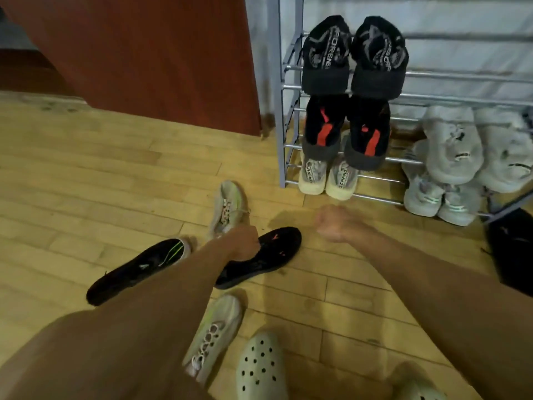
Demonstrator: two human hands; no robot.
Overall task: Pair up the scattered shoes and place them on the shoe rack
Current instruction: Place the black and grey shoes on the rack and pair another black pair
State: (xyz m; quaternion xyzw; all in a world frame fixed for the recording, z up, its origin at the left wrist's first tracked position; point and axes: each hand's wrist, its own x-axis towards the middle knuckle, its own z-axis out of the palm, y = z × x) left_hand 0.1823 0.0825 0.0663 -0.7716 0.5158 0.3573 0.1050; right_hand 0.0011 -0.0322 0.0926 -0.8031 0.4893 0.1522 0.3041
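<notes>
My left hand (243, 241) grips the collar of a black shoe with pink marks (268, 255) lying on the wooden floor. My right hand (336, 223) hovers in a loose fist to its right, holding nothing. Left of my forearm lies a black shoe with green stripes (138, 269). A pale grey sneaker (229, 207) lies beyond my left hand, and its match (215, 336) lies near me. The metal shoe rack (281, 111) stands at the upper right with several pairs on its bars.
A grey perforated clog (261, 368) is on the floor near me, another (421, 392) at the bottom right edge. A dark bag (512, 249) lies right of the rack. A red-brown panel (161, 59) stands to the rack's left.
</notes>
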